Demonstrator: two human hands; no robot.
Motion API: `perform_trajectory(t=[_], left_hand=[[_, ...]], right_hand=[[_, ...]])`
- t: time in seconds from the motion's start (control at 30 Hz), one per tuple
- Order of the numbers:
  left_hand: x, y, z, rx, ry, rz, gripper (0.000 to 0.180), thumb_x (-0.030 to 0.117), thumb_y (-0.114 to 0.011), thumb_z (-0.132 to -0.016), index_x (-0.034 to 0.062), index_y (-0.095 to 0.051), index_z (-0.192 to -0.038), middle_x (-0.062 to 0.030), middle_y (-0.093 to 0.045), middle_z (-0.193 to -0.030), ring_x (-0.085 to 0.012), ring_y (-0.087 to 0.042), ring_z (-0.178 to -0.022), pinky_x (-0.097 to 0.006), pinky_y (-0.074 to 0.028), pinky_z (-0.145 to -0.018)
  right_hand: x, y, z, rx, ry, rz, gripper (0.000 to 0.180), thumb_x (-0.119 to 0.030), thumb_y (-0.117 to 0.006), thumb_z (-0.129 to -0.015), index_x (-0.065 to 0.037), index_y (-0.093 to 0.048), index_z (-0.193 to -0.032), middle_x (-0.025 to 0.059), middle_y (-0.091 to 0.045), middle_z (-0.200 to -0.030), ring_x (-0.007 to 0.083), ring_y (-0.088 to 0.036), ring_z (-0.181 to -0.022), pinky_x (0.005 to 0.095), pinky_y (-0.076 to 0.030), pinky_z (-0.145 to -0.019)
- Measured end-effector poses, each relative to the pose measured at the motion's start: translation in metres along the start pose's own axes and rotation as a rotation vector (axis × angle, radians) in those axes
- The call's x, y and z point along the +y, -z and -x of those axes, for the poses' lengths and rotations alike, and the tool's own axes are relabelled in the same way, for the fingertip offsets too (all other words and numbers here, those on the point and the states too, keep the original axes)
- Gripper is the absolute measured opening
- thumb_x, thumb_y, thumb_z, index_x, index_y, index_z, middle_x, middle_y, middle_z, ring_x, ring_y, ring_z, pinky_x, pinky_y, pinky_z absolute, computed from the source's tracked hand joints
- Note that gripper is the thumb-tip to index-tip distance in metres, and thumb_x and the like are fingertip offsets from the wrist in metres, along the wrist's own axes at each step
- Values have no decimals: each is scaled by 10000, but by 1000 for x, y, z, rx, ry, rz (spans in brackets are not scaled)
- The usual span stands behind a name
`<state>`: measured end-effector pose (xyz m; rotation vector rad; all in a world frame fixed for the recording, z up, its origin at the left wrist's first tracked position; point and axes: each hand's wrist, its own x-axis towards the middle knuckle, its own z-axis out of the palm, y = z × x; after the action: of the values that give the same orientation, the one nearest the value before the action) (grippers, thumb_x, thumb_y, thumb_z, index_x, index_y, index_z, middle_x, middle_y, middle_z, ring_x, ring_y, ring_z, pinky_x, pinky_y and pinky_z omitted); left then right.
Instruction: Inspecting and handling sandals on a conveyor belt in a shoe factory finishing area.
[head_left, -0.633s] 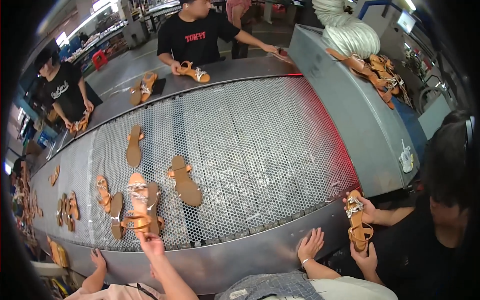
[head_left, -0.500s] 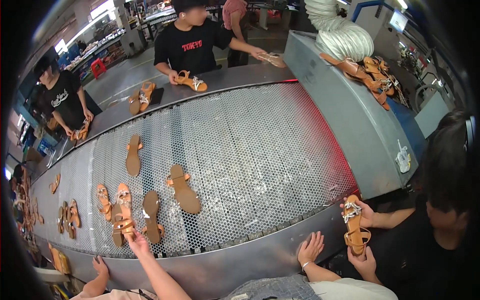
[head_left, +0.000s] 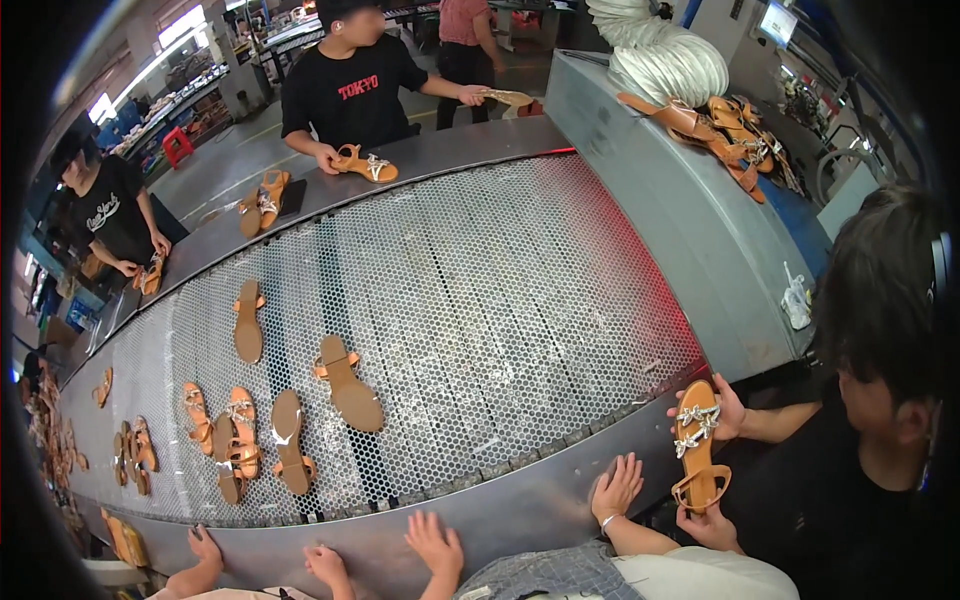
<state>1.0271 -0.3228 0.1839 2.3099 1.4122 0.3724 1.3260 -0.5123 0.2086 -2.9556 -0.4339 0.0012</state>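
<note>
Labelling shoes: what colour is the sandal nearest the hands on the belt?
Tan, sole up; sandal, head view.

it was a shoe factory floor: a wide perforated metal conveyor belt [head_left: 480, 300] carried tan sandals [head_left: 348, 382], workers [head_left: 350, 85] stood along its rim handling more, and a grey machine housing [head_left: 680, 220] with a ribbed duct [head_left: 665, 60] stood beside it.

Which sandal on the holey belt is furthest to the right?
The tan flat sandal lying sole-up on the grey perforated metal belt. Every other sandal on the belt lies left of it.
</note>
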Motion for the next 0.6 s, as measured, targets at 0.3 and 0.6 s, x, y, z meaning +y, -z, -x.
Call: perform_trajectory(t=[0.3, 0.6], left_hand=[[20, -4, 6, -78, -16, -64, 460, 231, -636, -745, 167, -539, -1190, -136, -399, -1387, -378, -279, -1327, -603, -184, -1059], [27, -17, 11, -31, -40, -100, 474, 247, -639, -734, 176, -537, -1191, -131, -406, -1382, -376, -284, -1326, -598, -184, -1060]], right_hand=[[10, 3, -4, 12, 11, -6, 530, -217, -533, -834, -72, -402, -1327, 130, -264, -1481, 362, -177, -1381, 553, -161, -1087], [23, -1, -14, 42, 7, -18, 536, -228, -534, -830, -89, -401, -1330, 127, -265, -1481, 362, -191, -1376, 552, -165, -1088]])
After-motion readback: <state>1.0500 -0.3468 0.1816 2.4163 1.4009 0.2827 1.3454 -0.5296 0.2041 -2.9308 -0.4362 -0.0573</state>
